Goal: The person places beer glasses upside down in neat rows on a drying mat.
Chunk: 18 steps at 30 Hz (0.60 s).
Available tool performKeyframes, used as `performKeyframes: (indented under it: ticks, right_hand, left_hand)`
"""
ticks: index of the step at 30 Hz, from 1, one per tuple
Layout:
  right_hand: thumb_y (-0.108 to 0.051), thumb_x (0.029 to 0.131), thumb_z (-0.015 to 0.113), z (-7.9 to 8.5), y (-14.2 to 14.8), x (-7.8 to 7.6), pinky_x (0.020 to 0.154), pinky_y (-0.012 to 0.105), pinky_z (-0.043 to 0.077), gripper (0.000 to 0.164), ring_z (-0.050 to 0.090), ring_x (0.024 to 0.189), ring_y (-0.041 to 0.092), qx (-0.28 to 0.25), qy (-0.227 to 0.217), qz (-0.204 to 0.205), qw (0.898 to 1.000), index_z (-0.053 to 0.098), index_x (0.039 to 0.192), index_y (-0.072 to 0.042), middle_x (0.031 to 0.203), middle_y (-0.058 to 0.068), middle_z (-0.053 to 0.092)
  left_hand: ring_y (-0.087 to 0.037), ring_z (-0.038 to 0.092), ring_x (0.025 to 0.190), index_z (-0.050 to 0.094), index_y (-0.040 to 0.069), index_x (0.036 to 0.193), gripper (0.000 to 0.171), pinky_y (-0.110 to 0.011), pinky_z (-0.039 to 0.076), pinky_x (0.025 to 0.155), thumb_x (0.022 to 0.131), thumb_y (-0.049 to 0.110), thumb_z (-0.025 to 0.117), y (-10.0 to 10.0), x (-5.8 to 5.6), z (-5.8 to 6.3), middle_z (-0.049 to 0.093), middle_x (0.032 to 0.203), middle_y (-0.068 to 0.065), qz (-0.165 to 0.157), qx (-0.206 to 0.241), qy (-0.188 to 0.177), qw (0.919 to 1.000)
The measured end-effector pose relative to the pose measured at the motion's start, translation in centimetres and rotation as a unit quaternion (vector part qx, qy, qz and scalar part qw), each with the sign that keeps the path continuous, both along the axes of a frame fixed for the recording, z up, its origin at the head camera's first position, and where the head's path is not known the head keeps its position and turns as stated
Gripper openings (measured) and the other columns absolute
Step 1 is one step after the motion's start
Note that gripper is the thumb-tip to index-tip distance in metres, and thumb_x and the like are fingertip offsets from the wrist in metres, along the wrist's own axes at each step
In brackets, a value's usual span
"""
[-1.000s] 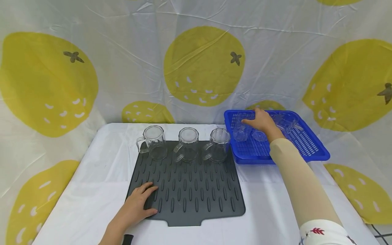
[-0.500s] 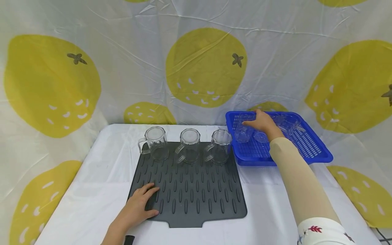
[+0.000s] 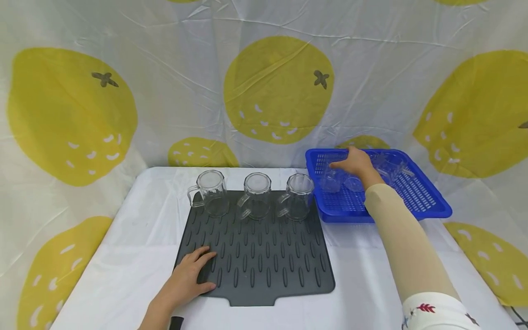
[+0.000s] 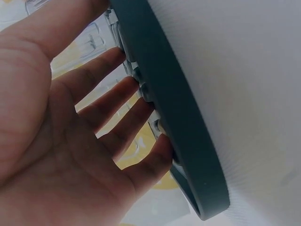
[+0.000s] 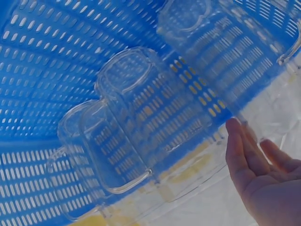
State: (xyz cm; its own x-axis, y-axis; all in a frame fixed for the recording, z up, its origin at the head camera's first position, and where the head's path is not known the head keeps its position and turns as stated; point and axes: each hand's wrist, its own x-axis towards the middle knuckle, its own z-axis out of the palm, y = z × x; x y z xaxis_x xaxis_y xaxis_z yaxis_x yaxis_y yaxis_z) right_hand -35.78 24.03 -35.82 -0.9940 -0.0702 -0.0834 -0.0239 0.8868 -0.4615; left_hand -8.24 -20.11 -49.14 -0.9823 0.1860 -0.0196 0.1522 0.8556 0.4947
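My left hand [image 3: 187,277] rests on the front left corner of a dark grey ridged drying mat [image 3: 264,261], fingers spread. In the left wrist view its fingertips [image 4: 162,146] touch the mat's ridged face near the edge. Three clear glass mugs stand in a row along the mat's back: left mug [image 3: 213,195], middle mug [image 3: 257,197], right mug [image 3: 299,198]. My right hand [image 3: 355,162] reaches over a blue plastic basket [image 3: 346,215]. In the right wrist view its extended fingers lie beside a glass mug [image 5: 216,56]; I cannot tell whether they touch it.
Several glass mugs lie in the basket, including one at its left side [image 3: 331,181] and another [image 5: 146,103] in the right wrist view. A white cloth [image 3: 119,238] covers the table. Behind it hangs a lemon-print curtain [image 3: 173,91].
The head view has shifted slightly, so everything sits a little further right. Both hands keep nearly the same place, and the three mugs on the mat have not moved.
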Motion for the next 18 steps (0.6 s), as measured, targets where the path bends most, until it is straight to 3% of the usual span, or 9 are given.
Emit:
performKeyframes:
  ticks: [4,9,18]
  right_hand:
    - [-0.042,0.085,0.071,0.2,0.4,0.3,0.104,0.065,0.03,0.098,0.028,0.131,0.056,0.006,0.025,-0.004,1.0,0.019,0.148,0.013,0.146,0.039,0.029]
    - [-0.042,0.085,0.071,1.0,0.8,0.9,0.101,0.065,0.033,0.094,0.033,0.127,0.055,-0.026,0.039,-0.007,0.999,0.024,0.147,0.011,0.143,0.038,0.033]
    - [-0.047,0.085,0.071,3.2,1.1,2.4,0.093,0.064,0.041,0.098,0.043,0.119,0.049,-0.066,0.065,0.01,0.996,0.02,0.15,0.006,0.138,0.033,0.039]
  left_hand:
    - [-0.04,0.041,0.131,0.057,0.01,0.136,0.074,-0.058,0.04,0.101,0.071,0.029,0.088,0.1,0.0,0.0,0.044,0.145,-0.014,-0.001,0.001,0.005,1.0]
    - [-0.04,0.041,0.13,0.057,0.01,0.135,0.073,-0.058,0.04,0.101,0.071,0.029,0.088,0.1,0.0,-0.1,0.045,0.144,-0.014,-0.002,0.0,0.006,1.0]
    - [-0.04,0.041,0.131,0.057,0.012,0.136,0.074,-0.058,0.04,0.101,0.071,0.031,0.088,0.0,0.0,0.0,0.044,0.145,-0.013,-0.001,-0.005,0.001,1.0]
